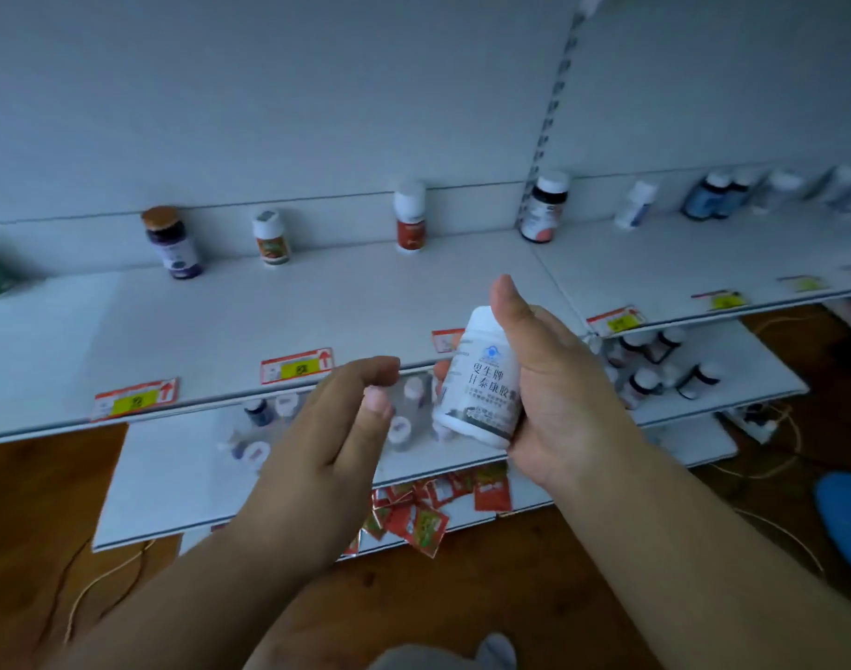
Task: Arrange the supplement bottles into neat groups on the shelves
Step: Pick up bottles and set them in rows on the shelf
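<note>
White shelf (317, 302) ahead: right hand (554, 384) grips a white bottle (481, 379), left hand (336, 427) loose and empty beside it, placement with a matching group likely next.

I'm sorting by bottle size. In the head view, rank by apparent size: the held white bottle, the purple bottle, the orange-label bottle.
1. White bottle, though nearest the camera.
2. Purple bottle.
3. Orange-label bottle.

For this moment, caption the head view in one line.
Right hand holds a white bottle before sparsely stocked shelves; left hand empty.
</note>
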The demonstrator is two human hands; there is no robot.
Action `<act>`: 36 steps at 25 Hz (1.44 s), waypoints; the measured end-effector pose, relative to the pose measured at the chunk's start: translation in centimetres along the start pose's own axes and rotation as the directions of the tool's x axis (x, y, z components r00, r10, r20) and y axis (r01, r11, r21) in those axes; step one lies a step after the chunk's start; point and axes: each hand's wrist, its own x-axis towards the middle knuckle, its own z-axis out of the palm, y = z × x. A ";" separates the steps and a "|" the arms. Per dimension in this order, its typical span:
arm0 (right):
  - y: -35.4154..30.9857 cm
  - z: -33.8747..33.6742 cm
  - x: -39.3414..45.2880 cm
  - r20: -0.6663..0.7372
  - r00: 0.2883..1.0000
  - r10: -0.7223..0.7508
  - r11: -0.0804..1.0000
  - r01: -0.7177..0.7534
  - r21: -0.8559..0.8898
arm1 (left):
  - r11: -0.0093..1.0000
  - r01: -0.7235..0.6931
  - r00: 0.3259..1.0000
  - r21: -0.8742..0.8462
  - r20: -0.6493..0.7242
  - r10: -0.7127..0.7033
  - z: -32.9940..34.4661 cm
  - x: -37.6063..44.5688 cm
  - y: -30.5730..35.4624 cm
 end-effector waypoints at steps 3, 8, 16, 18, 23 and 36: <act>-4.3 -7.6 0.7 -0.068 0.998 0.005 0.993 0.002 0.114 | 0.996 -0.001 0.991 -0.090 0.134 0.013 7.5 3.1 4.6; -8.5 -17.3 1.7 -0.170 0.959 -0.228 0.967 0.243 0.073 | 0.979 0.061 0.941 -0.193 0.338 0.008 16.3 7.6 10.7; -14.0 -27.0 4.7 -0.430 0.805 -0.409 0.901 0.432 -0.048 | 0.962 -0.179 0.766 -0.208 0.584 0.268 27.4 17.0 15.7; -15.7 -29.4 5.4 -0.477 0.763 -0.436 0.882 0.467 -0.060 | 0.925 -0.274 0.710 -0.263 0.594 0.379 30.1 19.5 17.7; -19.3 -37.2 5.3 -0.560 0.653 -0.509 0.833 0.538 -0.129 | 0.893 -0.329 0.575 -0.306 0.686 0.446 38.4 22.8 21.4; -33.1 -64.2 9.2 -0.495 0.732 -0.468 0.866 0.492 -0.092 | 0.921 -0.350 0.674 -0.172 0.637 0.375 63.9 26.9 34.2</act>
